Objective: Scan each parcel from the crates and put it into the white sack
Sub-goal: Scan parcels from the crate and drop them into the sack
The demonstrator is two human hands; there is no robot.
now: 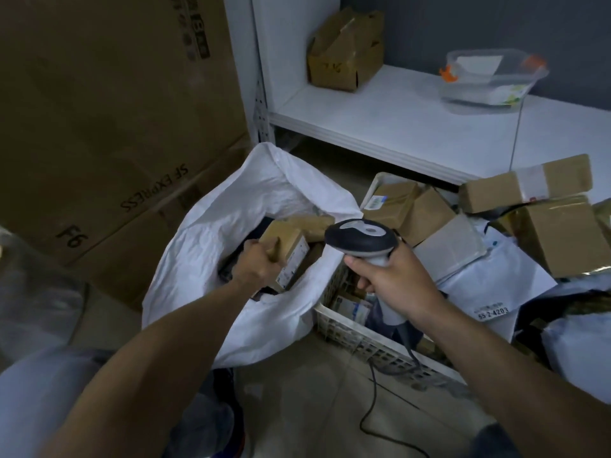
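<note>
My left hand (254,264) reaches into the mouth of the white sack (231,206) and grips a small brown cardboard parcel (287,246) with a white label on its side. Other parcels lie under it in the sack. My right hand (391,277) grips the handle of a grey and black barcode scanner (360,238), held above the near corner of a white plastic crate (360,342). The scanner's cable trails down to the floor. Brown boxes (410,209) and white mailer bags (489,285) are piled in the crate.
Large cardboard cartons (109,127) stand at the left, against the sack. A white metal shelf (396,120) behind carries a torn brown box (345,51) and a clear plastic tub (492,81). More parcels (562,226) heap up at the right. Bare concrete floor lies in front.
</note>
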